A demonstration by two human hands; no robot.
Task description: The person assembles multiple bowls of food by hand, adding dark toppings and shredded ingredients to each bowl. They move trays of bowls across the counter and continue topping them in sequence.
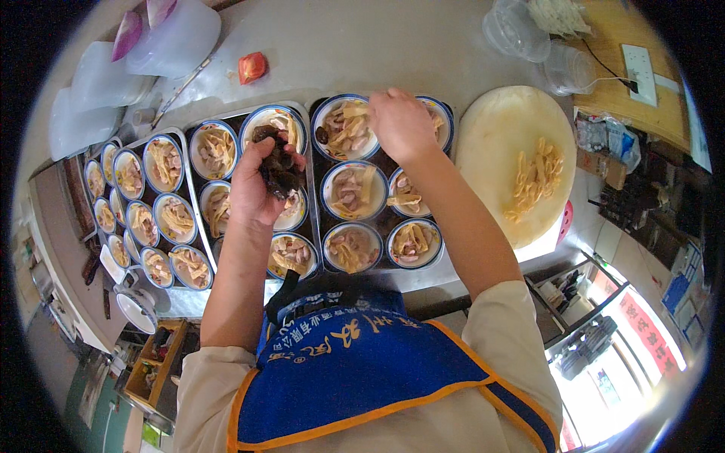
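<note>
My left hand (255, 187) is wrapped round a clump of dark, wrinkled wood ear mushrooms (278, 162), held above the bowls of the middle tray. Over the far row of the right-hand tray, my right hand (404, 124) has its fingers drawn together, pointing down between two bowls; whatever they hold is hidden. Beside those fingers, a blue-rimmed bowl (346, 127) contains pale yellow strips, pinkish meat pieces and one dark piece at its left side. Nearer to me, another such bowl (353, 192) has strips and meat.
Trays of similar filled bowls (164, 164) extend leftward. At right lies a round pale board (495, 143) bearing yellow strips (538, 180). Farther back are a red piece of food (252, 68), clear plastic tubs (516, 30) and large whitish containers (175, 41). A white ladle (137, 310) sits at left.
</note>
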